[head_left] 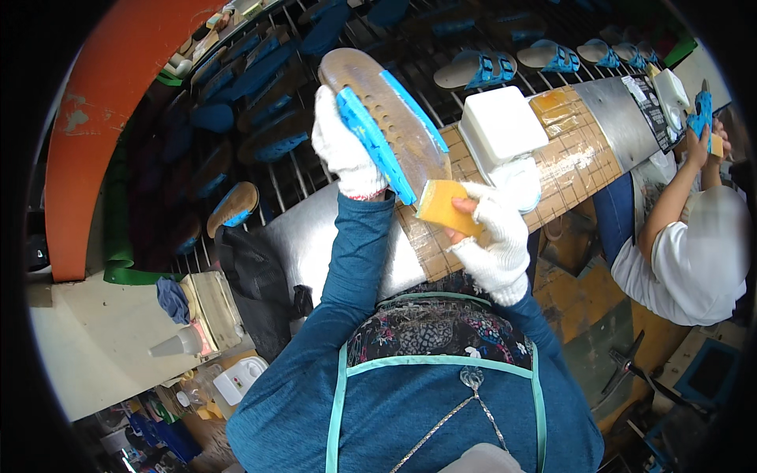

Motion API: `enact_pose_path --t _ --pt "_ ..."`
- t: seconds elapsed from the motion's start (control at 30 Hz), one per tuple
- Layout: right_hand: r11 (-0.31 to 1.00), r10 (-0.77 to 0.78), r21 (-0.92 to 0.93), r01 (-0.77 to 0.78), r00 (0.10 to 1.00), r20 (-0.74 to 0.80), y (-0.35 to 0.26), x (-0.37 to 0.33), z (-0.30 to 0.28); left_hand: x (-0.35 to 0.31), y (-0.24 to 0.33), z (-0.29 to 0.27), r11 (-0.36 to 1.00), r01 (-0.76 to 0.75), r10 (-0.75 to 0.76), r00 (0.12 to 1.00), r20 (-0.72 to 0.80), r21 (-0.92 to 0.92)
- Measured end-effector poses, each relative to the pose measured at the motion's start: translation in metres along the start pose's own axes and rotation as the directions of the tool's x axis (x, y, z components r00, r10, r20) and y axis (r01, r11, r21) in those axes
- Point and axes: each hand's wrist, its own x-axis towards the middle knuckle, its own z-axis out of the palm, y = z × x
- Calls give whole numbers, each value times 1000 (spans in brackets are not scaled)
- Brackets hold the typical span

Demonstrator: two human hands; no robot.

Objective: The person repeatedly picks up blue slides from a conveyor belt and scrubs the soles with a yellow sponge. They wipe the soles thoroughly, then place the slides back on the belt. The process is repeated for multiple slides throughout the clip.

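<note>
My left hand, in a white knitted glove, is closed around the side of a sandal and holds it up tilted. Its brown underside, with a row of round dents, faces me, and blue straps show along both edges. In my right hand, whose white glove leaves the fingertips bare, is a yellow sponge. The sponge is at the sandal's lower end; whether it presses on the sole I cannot tell. Just beyond the right hand, a white square container stands on the ledge.
A metal ledge, partly covered with brown taped sheeting, runs in front of me. Beyond it, blue-strapped sandals lie on a rack of bars. An orange post rises at left. At right a co-worker holds a blue sandal and a yellow sponge.
</note>
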Motion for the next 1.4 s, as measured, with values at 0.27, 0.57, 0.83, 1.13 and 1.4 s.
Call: enact_pose_path --t 0.27,0.57,0.83,1.13,1.4 --pt "996 -90 22 89 994 56 -1 -6 4 4 8 -14 837 -375 393 919 39 399" --pt "997 56 -51 -63 989 -139 8 -2 8 2 6 -25 851 379 -331 925 188 -364" --pt "982 162 -46 -181 950 -266 9 -2 12 -7 17 -26 740 544 -405 830 384 -395" --pt "982 14 -179 -56 974 -227 6 0 5 4 6 -31 804 530 -424 829 365 -269" --pt "959 -157 -247 138 986 -57 -5 -4 1 34 -18 -45 910 334 -269 926 266 -245"
